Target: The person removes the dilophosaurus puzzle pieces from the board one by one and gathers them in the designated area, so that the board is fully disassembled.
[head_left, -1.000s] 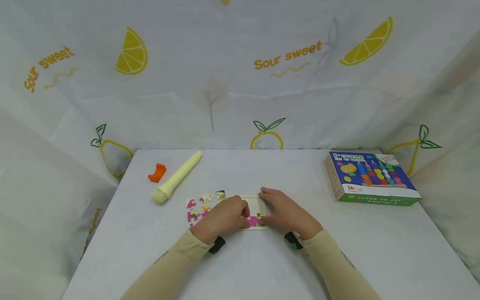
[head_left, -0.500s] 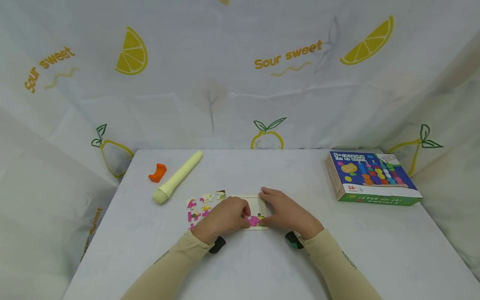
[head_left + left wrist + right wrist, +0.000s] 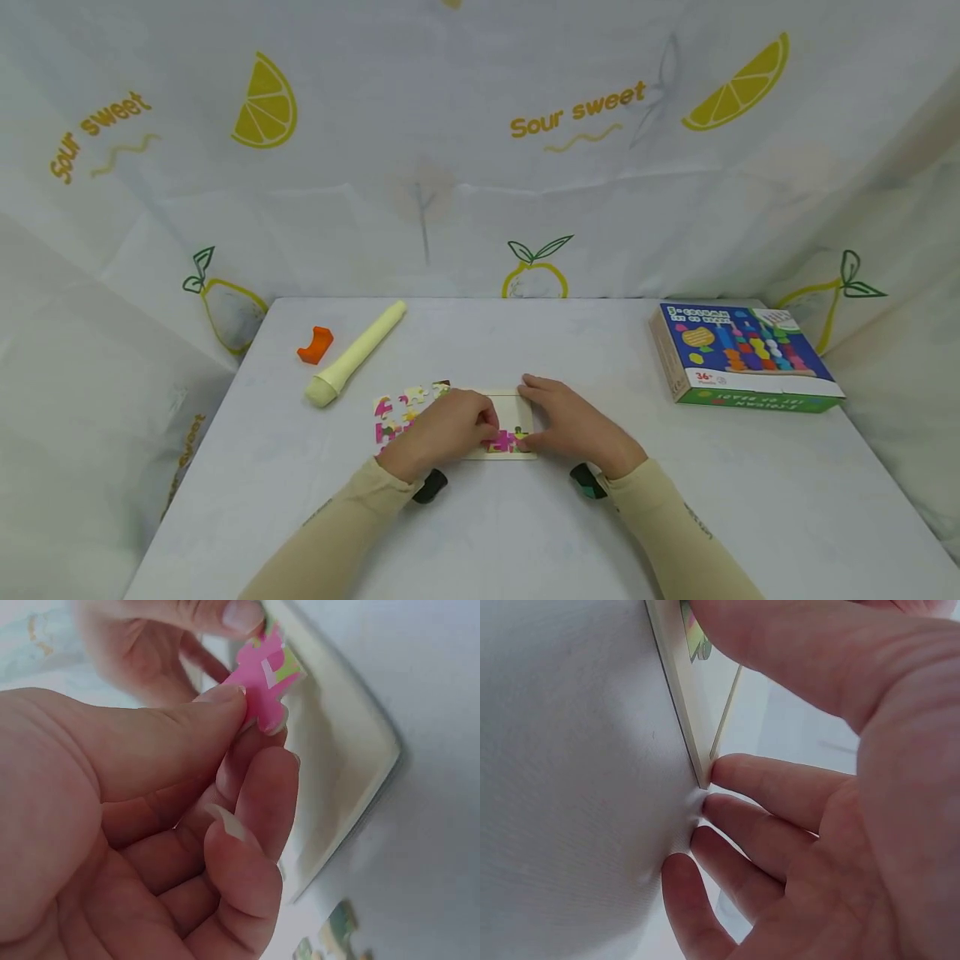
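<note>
My left hand pinches a pink jigsaw piece between thumb and fingers, low over the pale puzzle tray. In the left wrist view the piece meets a yellow-green patterned piece; whether they interlock I cannot tell. My right hand steadies the tray's right side. Its thumb presses on a corner piece, while the index fingertip touches the tray's far corner and the other fingers rest on the table. Left of the tray lie several loose jigsaw pieces, partly hidden by my left hand.
A pale yellow tapered stick and an orange curved block lie at the back left of the white table. A colourful toy box stands at the back right. A printed cloth hangs behind.
My left hand has shifted slightly up and left, its thumb lifting away from the tray's near edge. The pink piece has turned a little. My right hand stays in place.
</note>
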A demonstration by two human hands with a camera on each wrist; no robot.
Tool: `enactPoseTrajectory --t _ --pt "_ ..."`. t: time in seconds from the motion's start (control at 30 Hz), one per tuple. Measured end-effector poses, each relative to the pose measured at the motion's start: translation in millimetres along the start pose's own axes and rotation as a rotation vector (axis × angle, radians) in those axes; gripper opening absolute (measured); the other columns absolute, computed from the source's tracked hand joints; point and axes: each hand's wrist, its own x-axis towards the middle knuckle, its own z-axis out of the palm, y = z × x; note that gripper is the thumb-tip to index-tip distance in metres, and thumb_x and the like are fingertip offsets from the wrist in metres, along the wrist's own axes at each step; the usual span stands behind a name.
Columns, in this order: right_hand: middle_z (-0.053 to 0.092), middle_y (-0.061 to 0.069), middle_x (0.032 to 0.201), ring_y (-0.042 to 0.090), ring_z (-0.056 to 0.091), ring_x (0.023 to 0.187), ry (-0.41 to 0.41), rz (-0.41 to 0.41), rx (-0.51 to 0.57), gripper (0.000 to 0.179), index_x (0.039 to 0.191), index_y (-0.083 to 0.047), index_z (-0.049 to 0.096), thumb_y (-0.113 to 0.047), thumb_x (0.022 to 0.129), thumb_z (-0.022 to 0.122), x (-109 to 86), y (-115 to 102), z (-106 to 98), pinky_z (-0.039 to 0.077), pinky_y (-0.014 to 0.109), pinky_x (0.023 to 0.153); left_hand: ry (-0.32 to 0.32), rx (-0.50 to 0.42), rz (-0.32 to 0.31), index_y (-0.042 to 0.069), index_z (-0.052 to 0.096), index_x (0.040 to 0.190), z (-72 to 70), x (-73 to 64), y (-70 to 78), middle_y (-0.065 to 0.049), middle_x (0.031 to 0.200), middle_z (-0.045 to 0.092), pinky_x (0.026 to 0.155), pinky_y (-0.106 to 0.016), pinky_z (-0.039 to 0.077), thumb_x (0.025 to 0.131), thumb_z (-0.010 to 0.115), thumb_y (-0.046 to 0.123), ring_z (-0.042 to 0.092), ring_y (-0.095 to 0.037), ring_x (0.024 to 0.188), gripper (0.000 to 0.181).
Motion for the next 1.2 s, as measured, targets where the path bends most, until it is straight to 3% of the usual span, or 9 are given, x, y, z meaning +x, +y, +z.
enactPoseTrajectory --t 0.2,0.43,0.7,0.9,1.2 --pt "0.039 0.014 0.174 0.039 0.036 0.162 -0.004 0.012 0.009 0.085 0.159 -0.002 0.052 -0.029 0.088 0.092 -0.9 -0.7 0.3 0.036 0.055 0.129 0.034 -0.025 -0.038 0.018 0.074 0.087 -15.5 -9.9 -10.6 0.007 0.08 0.069 0.072 -0.027 0.048 0.101 0.077 0.018 0.058 -0.011 0.075 0.013" --pt "0.038 0.016 0.174 0.041 0.035 0.162 -0.006 0.0 -0.001 0.085 0.159 0.0 0.05 -0.028 0.089 0.09 -4.6 -0.2 -1.9 0.034 0.057 0.129 0.094 -0.004 -0.082 0.019 0.075 0.088 -32.0 -36.0 -32.4 0.009 0.08 0.069 0.071 -0.025 0.047 0.099 0.077 0.014 0.058 -0.01 0.077 0.012" --pt "0.039 0.017 0.174 0.043 0.035 0.161 -0.01 -0.022 0.004 0.088 0.159 0.001 0.05 -0.032 0.088 0.091 -2.1 -1.7 -1.6 0.034 0.058 0.129 0.092 -0.037 -0.192 0.018 0.074 0.09 -39.4 -69.4 -55.4 0.005 0.079 0.068 0.068 -0.025 0.049 0.1 0.078 0.015 0.058 -0.011 0.072 0.011" --pt "0.037 0.016 0.175 0.042 0.034 0.162 -0.018 -0.009 0.007 0.089 0.16 0.0 0.049 -0.034 0.088 0.091 -1.8 -1.1 -0.6 0.034 0.057 0.129 0.082 -0.055 -0.204 0.017 0.073 0.091 -37.5 -77.1 -63.3 0.005 0.078 0.067 0.064 -0.024 0.049 0.1 0.079 0.016 0.059 -0.01 0.066 0.011" --pt "0.037 0.015 0.175 0.041 0.033 0.163 -0.019 -0.012 -0.004 0.089 0.16 -0.001 0.049 -0.033 0.089 0.091 0.0 0.7 0.2 0.034 0.056 0.13 0.091 -0.034 -0.204 0.018 0.071 0.089 -35.9 -78.1 -63.9 0.005 0.079 0.067 0.063 -0.025 0.048 0.1 0.079 0.017 0.058 -0.01 0.068 0.013"
